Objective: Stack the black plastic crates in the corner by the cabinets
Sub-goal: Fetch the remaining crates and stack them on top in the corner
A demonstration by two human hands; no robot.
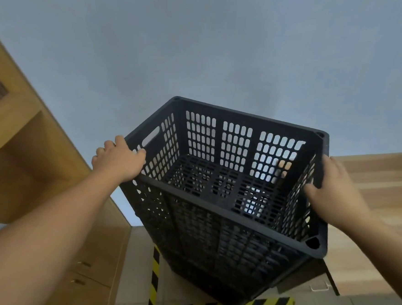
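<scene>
A black slotted crate [226, 178] sits on top of a stack of crates [211, 255] just like it, in the corner where the pale blue wall [202, 45] meets the wooden cabinets. The top crate is open side up, and nothing shows inside it; its floor and walls are grids of slots. The left hand [118, 158] grips the rim of its left end, just below the handle slot, with fingers curled over the edge. The right hand [331, 185] holds the rim of the right end, thumb inside against the wall and fingers wrapped around the outside. The stack rises from a tiled floor [135, 266] marked with yellow and black striped tape [154, 280]. A tall wooden cabinet [28, 164] stands at the left, and a lower wooden cabinet [370, 200] at the right.
</scene>
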